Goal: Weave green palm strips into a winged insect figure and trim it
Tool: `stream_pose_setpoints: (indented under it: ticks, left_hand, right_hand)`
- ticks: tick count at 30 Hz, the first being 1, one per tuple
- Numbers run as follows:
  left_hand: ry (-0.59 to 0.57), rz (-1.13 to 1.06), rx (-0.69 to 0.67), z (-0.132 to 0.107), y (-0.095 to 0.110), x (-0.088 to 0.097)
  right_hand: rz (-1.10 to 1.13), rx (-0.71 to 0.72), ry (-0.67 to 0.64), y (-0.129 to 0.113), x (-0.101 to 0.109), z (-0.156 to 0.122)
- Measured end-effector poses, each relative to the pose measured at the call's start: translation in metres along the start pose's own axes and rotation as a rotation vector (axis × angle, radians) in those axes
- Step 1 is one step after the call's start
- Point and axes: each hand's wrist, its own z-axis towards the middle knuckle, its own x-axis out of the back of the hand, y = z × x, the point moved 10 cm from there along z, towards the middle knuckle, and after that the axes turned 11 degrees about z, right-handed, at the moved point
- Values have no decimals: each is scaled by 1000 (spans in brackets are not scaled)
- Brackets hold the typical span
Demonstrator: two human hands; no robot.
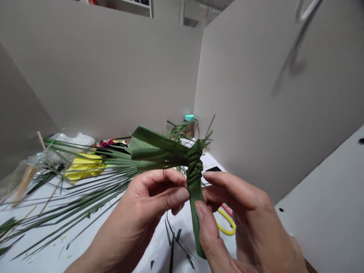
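A woven green palm-leaf piece (pixel 194 178) is held up in front of me, with a braided stem running down and flat folded leaf strips (pixel 155 149) sticking out to the left. My left hand (pixel 148 210) pinches the stem from the left, thumb and fingers closed on it just below the folded strips. My right hand (pixel 241 216) grips the same stem from the right, thumb pressed against its lower part and fingers curled behind. The stem's bottom end pokes out below my right thumb.
Long thin palm fronds (pixel 71 189) fan across the white table (pixel 85 246) at left, over a yellow object (pixel 85 167) and clear plastic bags (pixel 68 141). Yellow-handled scissors (pixel 226 223) lie behind my right hand. Grey partition boards (pixel 113 76) enclose the table; a teal-capped bottle (pixel 189 123) stands in the corner.
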Motion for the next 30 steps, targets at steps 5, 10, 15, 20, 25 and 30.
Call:
stream_pose_setpoints:
  ticks: [5, 10, 15, 20, 25, 30]
  left_hand:
    - [-19, -50, -22, 5, -3, 1]
    - [-24, -53, -24, 6, -5, 0]
    - [19, -57, 9, 6, -2, 1]
    - [42, -35, 35, 4, -4, 4]
    - [1, -53, 35, 9, -8, 0]
    - [5, -67, -16, 9, -3, 0]
  right_hand:
    - [2, -52, 57, 3, 1, -1]
    - [-6, -63, 43, 6, -1, 0]
    - [-13, -26, 7, 6, 1, 1]
    - [-89, 34, -94, 7, -2, -2]
    - [-102, 38, -98, 13, -4, -5]
    - [-36, 35, -141, 18, -9, -8]
